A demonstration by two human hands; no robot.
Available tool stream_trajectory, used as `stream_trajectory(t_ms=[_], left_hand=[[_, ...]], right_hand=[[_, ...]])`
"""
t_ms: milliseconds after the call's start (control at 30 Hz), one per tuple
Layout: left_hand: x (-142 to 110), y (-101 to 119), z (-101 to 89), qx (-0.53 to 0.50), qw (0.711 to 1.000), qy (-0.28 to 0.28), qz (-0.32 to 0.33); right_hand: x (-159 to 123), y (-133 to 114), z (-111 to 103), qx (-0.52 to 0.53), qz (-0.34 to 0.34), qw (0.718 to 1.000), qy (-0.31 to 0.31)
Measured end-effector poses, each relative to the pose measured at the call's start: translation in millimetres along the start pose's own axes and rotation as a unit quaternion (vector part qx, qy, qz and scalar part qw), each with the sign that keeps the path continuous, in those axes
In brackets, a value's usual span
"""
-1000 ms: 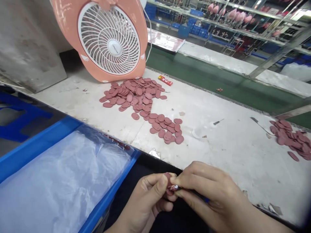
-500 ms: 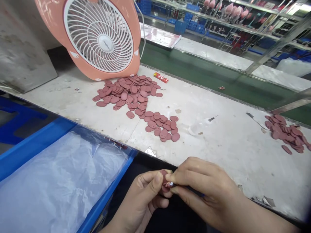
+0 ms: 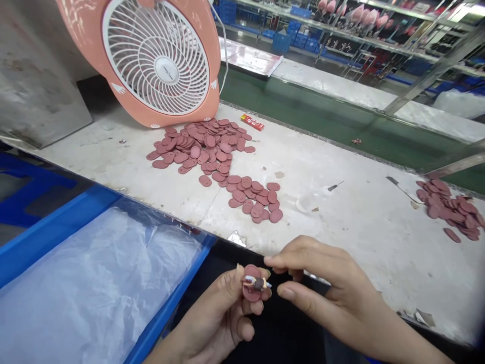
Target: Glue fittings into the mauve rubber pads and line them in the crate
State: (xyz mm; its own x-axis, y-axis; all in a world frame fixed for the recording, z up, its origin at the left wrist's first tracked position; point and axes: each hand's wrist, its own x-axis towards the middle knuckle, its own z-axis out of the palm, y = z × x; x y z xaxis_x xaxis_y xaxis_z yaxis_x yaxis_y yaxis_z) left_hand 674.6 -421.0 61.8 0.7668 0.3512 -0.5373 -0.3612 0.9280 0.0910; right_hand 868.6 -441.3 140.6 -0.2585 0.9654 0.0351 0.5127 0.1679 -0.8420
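Note:
My left hand pinches a small dusty-pink oval piece with a little pale-and-dark bit fixed across its middle, held just below the table's front edge. My right hand hovers beside it on the right, thumb and forefinger apart, holding nothing I can see and not touching the piece. A large heap of the same pink oval pieces lies on the white table in front of the fan, with a smaller cluster nearer me.
A pink desk fan stands at the table's back left. A blue crate lined with clear plastic sits at my lower left. Another pile of pink pieces lies far right. A green conveyor belt runs behind the table, with a small red packet near it.
My right hand has let go of the pink piece and drawn back to the right, fingers opening. My left hand now holds the piece alone, turned so its face shows.

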Motion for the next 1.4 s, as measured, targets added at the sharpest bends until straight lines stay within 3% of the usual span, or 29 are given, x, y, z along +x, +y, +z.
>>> stream_trajectory(t_ms=[300, 433, 500, 600, 667, 767, 933, 1000, 1100, 1167, 1267, 1400], left_hand=[[3.2, 2.2, -4.1, 0.016, 0.999, -0.043, 0.018], [2.8, 6.1, -2.0, 0.045, 0.999, -0.012, 0.028], [0.6, 5.4, -3.9, 0.081, 0.991, 0.047, 0.092], [-5.1, 2.1, -9.4, 0.155, 0.948, 0.135, 0.242], [-8.8, 0.9, -12.3, 0.194, 0.921, 0.149, 0.302], [-12.2, 1.8, -13.1, 0.236, 0.899, 0.162, 0.33], [-19.7, 8.5, -20.1, 0.281, 0.857, 0.24, 0.36], [-25.4, 16.4, -34.0, 0.311, 0.825, 0.303, 0.362], [-30.7, 36.1, -69.2, 0.429, 0.729, 0.411, 0.34], [-27.4, 50.7, -96.0, 0.49, 0.68, 0.445, 0.316], [-8.9, 67.4, -126.8, 0.567, 0.638, 0.442, 0.274], [27.8, 77.0, -142.9, 0.665, 0.594, 0.404, 0.205]], right_hand=[[6.4, -2.6, 20.6, 0.032, 0.007, 0.999, 0.001], [6.5, 0.7, 32.5, -0.024, -0.056, 0.994, 0.092], [6.6, 3.7, 41.5, -0.086, -0.09, 0.98, 0.154], [6.9, 10.3, 59.2, -0.194, -0.142, 0.945, 0.223], [8.1, 15.3, 71.5, -0.249, -0.187, 0.918, 0.246], [13.1, 20.9, 87.5, -0.273, -0.23, 0.902, 0.244], [24.2, 18.2, 102.7, -0.26, -0.218, 0.912, 0.233], [21.7, 15.1, 102.5, -0.262, -0.232, 0.913, 0.209], [6.8, 17.8, 94.3, -0.276, -0.232, 0.914, 0.186], [-4.9, 27.0, 85.2, -0.294, -0.203, 0.912, 0.202], [-13.6, 46.4, 71.2, -0.324, -0.199, 0.898, 0.222], [-9.8, 63.7, 60.7, -0.387, -0.197, 0.872, 0.224]])
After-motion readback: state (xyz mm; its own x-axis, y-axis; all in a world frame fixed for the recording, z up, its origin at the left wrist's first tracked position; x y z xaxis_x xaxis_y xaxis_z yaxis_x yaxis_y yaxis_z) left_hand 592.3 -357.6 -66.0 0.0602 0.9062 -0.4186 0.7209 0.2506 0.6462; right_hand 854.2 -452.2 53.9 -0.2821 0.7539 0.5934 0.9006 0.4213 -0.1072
